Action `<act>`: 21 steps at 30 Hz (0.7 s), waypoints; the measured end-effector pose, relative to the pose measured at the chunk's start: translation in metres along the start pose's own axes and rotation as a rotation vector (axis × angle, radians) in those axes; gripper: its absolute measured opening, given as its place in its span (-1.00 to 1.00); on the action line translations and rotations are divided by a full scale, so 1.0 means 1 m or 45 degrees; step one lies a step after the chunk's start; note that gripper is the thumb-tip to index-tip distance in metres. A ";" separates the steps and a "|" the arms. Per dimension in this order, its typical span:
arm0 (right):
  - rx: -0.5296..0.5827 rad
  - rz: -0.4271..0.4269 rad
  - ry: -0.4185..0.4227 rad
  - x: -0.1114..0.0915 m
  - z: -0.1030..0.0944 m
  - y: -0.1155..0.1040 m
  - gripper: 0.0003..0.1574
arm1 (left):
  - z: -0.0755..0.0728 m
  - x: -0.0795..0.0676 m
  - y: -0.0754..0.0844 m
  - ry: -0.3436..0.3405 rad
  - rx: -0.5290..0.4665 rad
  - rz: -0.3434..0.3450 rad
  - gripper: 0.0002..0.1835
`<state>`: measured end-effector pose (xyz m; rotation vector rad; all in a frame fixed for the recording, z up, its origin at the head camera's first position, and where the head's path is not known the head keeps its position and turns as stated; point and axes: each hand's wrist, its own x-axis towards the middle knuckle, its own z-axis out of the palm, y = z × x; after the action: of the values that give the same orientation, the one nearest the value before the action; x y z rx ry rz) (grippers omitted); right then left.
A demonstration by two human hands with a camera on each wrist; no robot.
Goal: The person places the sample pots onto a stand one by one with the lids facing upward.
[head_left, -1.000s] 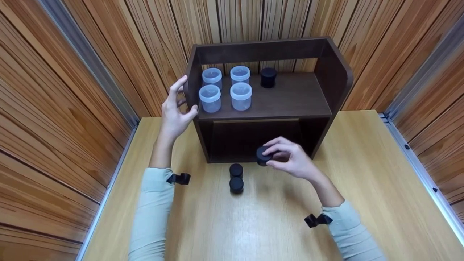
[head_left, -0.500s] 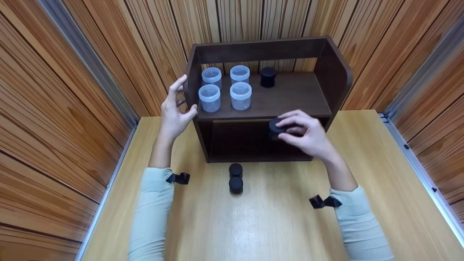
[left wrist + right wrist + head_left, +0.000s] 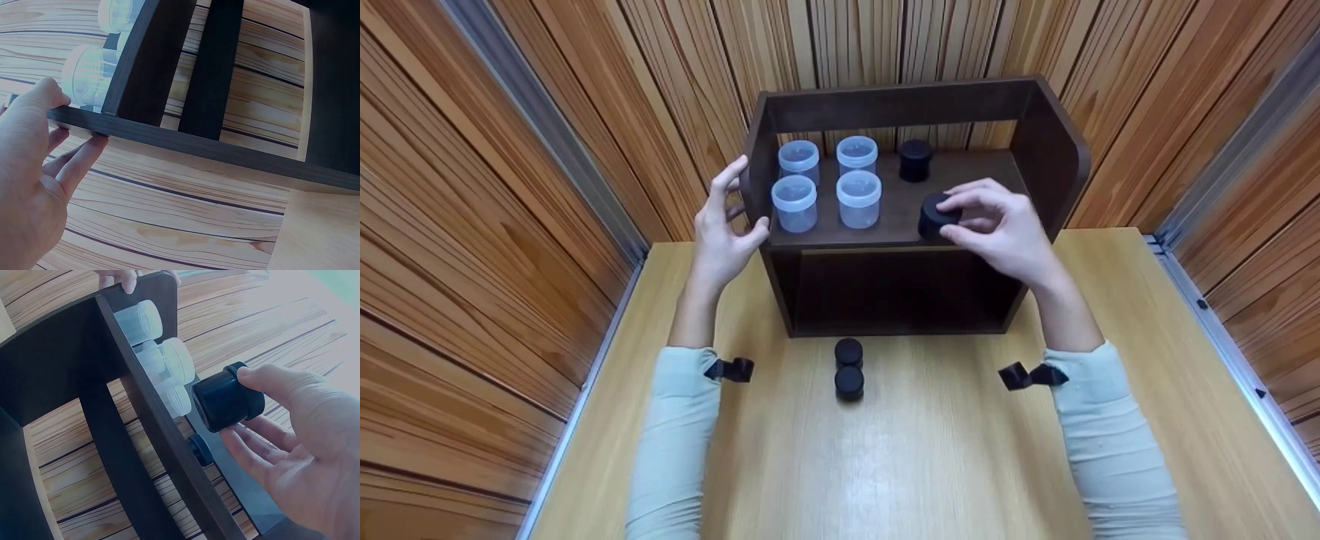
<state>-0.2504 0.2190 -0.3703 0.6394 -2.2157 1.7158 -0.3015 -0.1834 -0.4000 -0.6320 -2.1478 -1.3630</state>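
Note:
My right hand point(image 3: 997, 225) pinches a small black lidded jar point(image 3: 937, 216) between thumb and fingers. In the right wrist view this jar point(image 3: 225, 398) is close over the top board of a dark brown two-tier shelf point(image 3: 960, 180). Behind it on the board stands another black jar point(image 3: 915, 161). Two columns of clear plastic jars with whitish lids, such as the front one point(image 3: 859, 199), stand left of it. My left hand point(image 3: 724, 232) grips the shelf's left side panel point(image 3: 214, 149), thumb on the inner side and fingers on the outer.
Two more black jars point(image 3: 849, 382) stand one behind the other on the wooden table point(image 3: 915, 465), in front of the shelf. The shelf's lower compartment point(image 3: 885, 292) faces forward. Wood-patterned walls point(image 3: 510, 247) enclose the table at the back and both sides.
My right hand has carried the black jar up and away from in front of the lower compartment to the front of the top board. The left hand has stayed on the side panel.

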 end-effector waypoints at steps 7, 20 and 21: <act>-0.013 0.040 0.013 0.019 -0.001 0.001 -0.62 | 0.000 0.000 0.000 0.003 0.000 0.001 -0.18; -0.124 0.080 -0.005 0.046 0.006 0.008 -0.63 | 0.000 0.000 0.002 0.008 0.007 -0.009 -0.18; -0.133 0.085 -0.004 0.048 0.006 0.009 -0.64 | 0.000 0.001 0.002 0.010 0.006 -0.011 -0.18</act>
<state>-0.2956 0.2064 -0.3573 0.5499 -2.3359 1.6178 -0.3009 -0.1827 -0.3982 -0.6152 -2.1498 -1.3619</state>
